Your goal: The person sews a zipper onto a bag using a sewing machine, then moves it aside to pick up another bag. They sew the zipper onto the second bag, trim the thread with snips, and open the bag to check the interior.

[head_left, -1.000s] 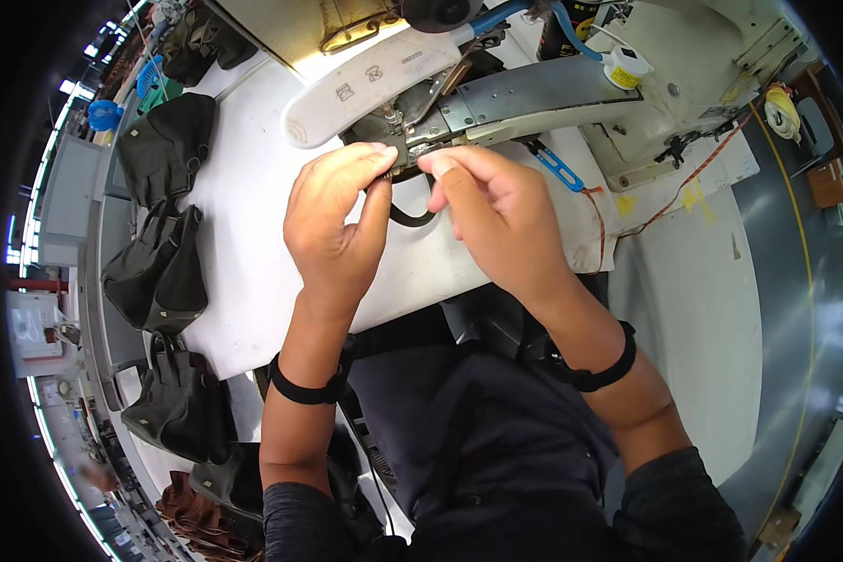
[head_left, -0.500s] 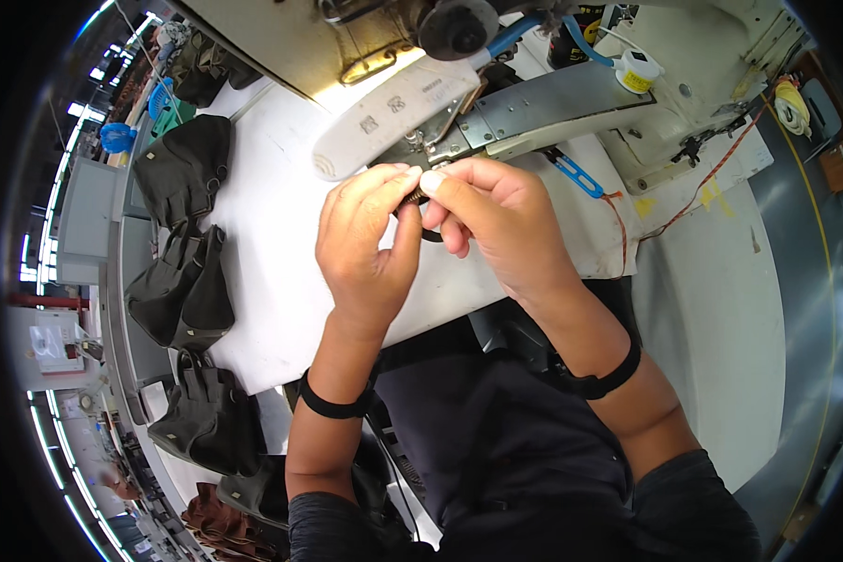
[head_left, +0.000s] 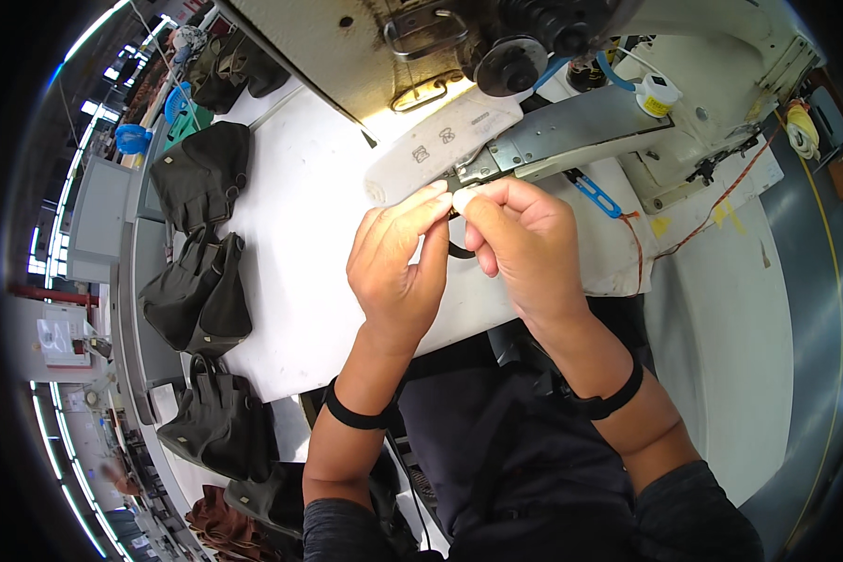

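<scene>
At the far left, beyond your table, a crumpled blue item [head_left: 133, 140] lies near the dark bags. Next come the dark bags [head_left: 199, 173] themselves, in a row down the left edge of your white table [head_left: 295, 281], their handles showing on several. A reddish-brown heap [head_left: 225, 525] lies at the lower end of that row, close to your left forearm.

Toward the middle, your left hand [head_left: 398, 272] is raised over the table, fingers close together and lightly bent, the tips and thumb pinching a dark strap [head_left: 460, 251]. The strap is between your two hands, just in front of the sewing machine [head_left: 571, 131]; its curved lower part hangs below your fingertips, while its upper part is mostly hidden. A long white cover [head_left: 440, 150] slants just above your left fingertips.

Your right hand [head_left: 534, 248] meets the left, thumb and forefinger drawn together at the tips, other fingers curled; you cannot tell from here whether they grip the strap. Farther right, a blue slotted tool [head_left: 598, 195] lies beside the machine, near an orange cord [head_left: 640, 245]. A small white container [head_left: 658, 94] sits on the machine's metal arm.
</scene>
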The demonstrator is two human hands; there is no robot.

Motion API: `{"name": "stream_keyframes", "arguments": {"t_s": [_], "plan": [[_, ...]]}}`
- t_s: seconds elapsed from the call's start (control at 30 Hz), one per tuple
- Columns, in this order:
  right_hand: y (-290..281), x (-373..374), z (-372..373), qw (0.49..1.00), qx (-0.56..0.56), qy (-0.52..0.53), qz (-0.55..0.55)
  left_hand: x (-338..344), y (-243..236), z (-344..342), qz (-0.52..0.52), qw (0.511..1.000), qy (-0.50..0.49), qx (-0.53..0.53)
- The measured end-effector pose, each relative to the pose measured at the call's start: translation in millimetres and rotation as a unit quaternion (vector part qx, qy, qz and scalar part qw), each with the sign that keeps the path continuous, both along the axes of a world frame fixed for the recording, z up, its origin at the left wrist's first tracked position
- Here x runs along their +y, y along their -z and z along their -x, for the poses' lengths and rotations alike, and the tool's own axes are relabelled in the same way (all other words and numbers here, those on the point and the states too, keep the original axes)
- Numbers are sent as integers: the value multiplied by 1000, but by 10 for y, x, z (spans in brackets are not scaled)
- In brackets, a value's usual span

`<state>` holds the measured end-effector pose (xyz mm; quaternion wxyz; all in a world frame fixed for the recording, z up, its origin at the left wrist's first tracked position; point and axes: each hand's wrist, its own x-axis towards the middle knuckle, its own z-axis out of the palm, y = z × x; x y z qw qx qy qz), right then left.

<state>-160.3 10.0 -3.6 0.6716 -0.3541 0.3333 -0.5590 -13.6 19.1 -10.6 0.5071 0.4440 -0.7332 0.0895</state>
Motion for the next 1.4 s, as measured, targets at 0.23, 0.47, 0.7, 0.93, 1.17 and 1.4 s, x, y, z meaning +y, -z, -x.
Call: {"name": "stream_keyframes", "arguments": {"t_s": [0.23,0.47,0.7,0.93,1.17,1.4], "plan": [[-44,-25,-27,1000,27,12,7,-54,3,-11,0,1000,-8,17],[-74,-29,-25,1000,10,12,-25,-67,-45,-13,-25,999,-19,-2],[-2,-5,-3,1000,-5,0,-28,-112,-34,9,-8,999,-37,-10],[264,87,167,996,63,-35,-44,-113,-46,-53,4,999,-30,-26],[803,139,172,973,227,-41,13,-150,-29,-7,14,999,-34,-36],[870,212,155,959,268,-23,85,-131,5,20,23,998,-46,-34]]}}
